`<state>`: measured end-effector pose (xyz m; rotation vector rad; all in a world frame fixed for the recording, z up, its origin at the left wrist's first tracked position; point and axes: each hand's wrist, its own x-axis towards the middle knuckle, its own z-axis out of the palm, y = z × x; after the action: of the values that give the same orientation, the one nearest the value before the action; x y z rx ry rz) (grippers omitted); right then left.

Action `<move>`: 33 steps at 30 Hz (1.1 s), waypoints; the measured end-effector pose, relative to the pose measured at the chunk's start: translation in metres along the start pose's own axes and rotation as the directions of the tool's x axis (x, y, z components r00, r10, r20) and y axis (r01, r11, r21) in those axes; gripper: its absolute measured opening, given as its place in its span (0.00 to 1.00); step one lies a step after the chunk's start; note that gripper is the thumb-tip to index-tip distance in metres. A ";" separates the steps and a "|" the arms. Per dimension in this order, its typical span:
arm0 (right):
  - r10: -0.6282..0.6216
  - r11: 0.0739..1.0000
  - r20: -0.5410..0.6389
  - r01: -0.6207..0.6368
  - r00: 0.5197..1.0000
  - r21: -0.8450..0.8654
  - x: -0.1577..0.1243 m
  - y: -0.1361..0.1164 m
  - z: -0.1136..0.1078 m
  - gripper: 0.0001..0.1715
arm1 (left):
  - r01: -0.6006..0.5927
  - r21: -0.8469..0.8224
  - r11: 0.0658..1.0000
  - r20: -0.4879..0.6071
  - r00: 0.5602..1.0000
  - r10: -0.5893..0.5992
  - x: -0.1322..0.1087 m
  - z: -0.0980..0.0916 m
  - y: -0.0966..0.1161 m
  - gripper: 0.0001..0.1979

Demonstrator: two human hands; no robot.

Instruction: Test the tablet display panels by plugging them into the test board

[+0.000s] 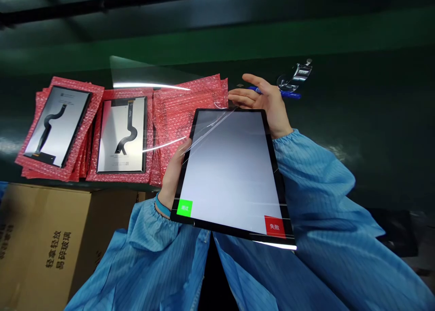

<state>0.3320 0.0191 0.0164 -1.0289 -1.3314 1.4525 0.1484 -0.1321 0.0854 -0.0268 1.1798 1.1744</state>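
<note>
A tablet point(231, 166) with a lit, pale grey screen is tilted in front of me, a green box at its lower left and a red box at its lower right. My left hand point(173, 175) grips its left edge, the fingers hidden underneath. A clear plastic film point(149, 73) stands up from the tablet's upper left, bent over the screen and reaching out to the left. Beside the top right corner is my right hand point(267, 100), its fingers stretched out and apart near the film's fold. Whether it touches the film or the tablet's back, I cannot tell.
Left on the dark green table lie stacks of pink bubble-wrap pouches point(190, 98), two topped by display panels point(122, 136) with black ribbon cables. Behind my right hand are a blue pen point(290, 94) and a shiny metal-and-clear object point(299, 75). A cardboard box point(44, 238) stands lower left.
</note>
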 end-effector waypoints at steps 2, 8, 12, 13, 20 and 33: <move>0.031 0.995 0.014 -0.032 0.999 0.094 0.001 0.000 -0.002 0.25 | 0.029 0.009 1.000 0.040 0.999 -0.029 0.002 -0.004 0.001 0.12; -0.052 0.989 -0.137 0.070 0.989 0.131 0.001 -0.012 -0.014 0.27 | -0.008 -0.006 1.000 0.010 1.000 0.008 0.014 -0.022 0.008 0.15; -0.483 0.871 -0.046 0.474 0.875 -0.125 -0.029 -0.048 0.005 0.19 | -0.032 -0.049 0.998 0.044 0.998 0.034 0.016 -0.030 0.008 0.16; -0.504 0.823 0.128 0.520 0.854 -0.228 -0.040 -0.056 0.015 0.25 | -0.039 -0.053 0.998 0.064 0.997 0.042 0.016 -0.031 0.007 0.16; -0.272 0.421 0.718 0.750 0.641 -0.510 -0.087 -0.052 0.068 0.39 | -0.090 -0.070 0.994 0.125 0.987 0.098 0.011 -0.032 0.009 0.16; -0.639 0.518 0.034 0.462 0.768 -0.720 -0.100 -0.045 0.002 0.24 | -0.096 -0.106 0.990 0.107 0.989 0.107 0.016 -0.042 0.010 0.15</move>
<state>0.3597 -0.0769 0.0628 -1.0293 -1.8607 0.2796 0.1108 -0.1401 0.0598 0.0231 1.0323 1.3077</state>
